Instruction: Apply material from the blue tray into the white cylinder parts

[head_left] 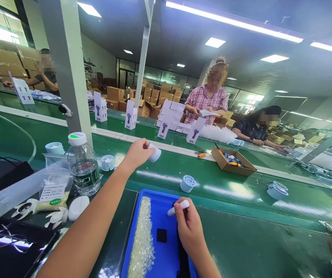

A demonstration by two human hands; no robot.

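My left hand (138,153) is stretched out over the green conveyor belt (226,189) and grips a small white round part (154,153). My right hand (189,227) hovers over a blue tray (166,255) and holds a white pen-like tool (178,207). Inside the tray lie a strip of many small clear rings (143,239) and a small black square pad (161,235). Another white round part (187,183) sits on the belt just beyond the tray.
A water bottle (82,164), plastic bags (53,189), white fan blades (56,217) and round parts lie at my left. A cardboard box (232,161) rests on the belt's far edge. White printed boxes (171,116) stand beyond. Three people work across the line.
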